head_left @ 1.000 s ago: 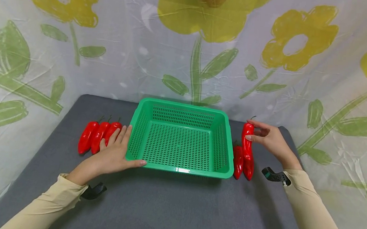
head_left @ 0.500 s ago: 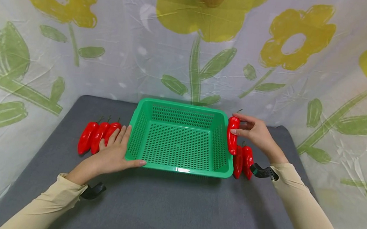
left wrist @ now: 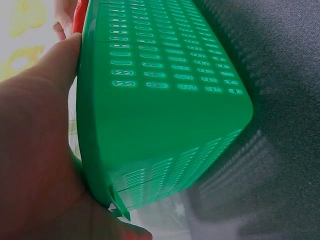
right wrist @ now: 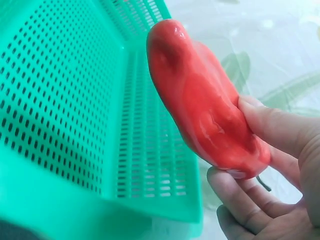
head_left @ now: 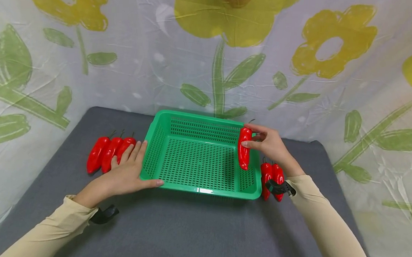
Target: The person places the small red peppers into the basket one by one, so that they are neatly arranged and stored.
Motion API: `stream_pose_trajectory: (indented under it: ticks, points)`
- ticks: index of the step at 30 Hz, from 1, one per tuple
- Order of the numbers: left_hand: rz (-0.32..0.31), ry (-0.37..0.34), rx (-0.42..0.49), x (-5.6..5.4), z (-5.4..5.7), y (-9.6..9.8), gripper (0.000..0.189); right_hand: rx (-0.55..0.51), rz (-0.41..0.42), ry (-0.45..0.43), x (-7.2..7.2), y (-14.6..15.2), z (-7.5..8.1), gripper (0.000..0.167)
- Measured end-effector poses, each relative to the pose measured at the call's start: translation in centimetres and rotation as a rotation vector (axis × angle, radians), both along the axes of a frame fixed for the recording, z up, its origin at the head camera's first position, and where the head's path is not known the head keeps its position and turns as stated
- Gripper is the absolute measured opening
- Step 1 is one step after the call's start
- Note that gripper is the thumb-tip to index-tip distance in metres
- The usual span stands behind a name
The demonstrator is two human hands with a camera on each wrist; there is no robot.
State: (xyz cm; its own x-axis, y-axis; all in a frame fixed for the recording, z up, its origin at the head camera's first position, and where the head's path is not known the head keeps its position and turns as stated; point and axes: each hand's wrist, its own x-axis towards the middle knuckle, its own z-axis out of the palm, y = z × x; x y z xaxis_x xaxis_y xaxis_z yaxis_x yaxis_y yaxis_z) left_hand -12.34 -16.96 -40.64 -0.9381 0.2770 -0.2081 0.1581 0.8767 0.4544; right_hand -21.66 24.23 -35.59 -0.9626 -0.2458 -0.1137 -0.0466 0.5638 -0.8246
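My right hand pinches a red chili pepper near its stem end, thumb on one side and fingers on the other. The pepper hangs tip down over the right part of a green plastic basket; in the right wrist view the pepper shows a glossy, dented skin. My left hand rests with straight, spread fingers on the basket's left front corner, its thumb along the front rim. In the left wrist view the basket's slotted wall fills the middle.
Several more red peppers lie outside the basket: a group at its left, partly behind my left fingers, and two at its right, partly covered by the right wrist's black strap. The grey table ends at a flower-printed curtain.
My right hand has carried the pepper leftward, from above the right-hand peppers across the basket's right rim to over its inside. The left hand has stayed in place.
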Motion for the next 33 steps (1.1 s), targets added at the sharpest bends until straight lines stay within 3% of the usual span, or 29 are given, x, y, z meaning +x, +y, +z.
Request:
stream_pose_trajectory:
  ticks: [23,33]
  points:
    - [0.001,0.002,0.002,-0.1,-0.3,-0.1,0.133,-0.073,0.041,-0.042,-1.7,-5.0,-1.5,0.060]
    - [0.002,-0.007,-0.007,-0.1,-0.4,0.0,0.133,-0.114,0.080,-0.012,-2.0,-7.5,-1.8,0.060]
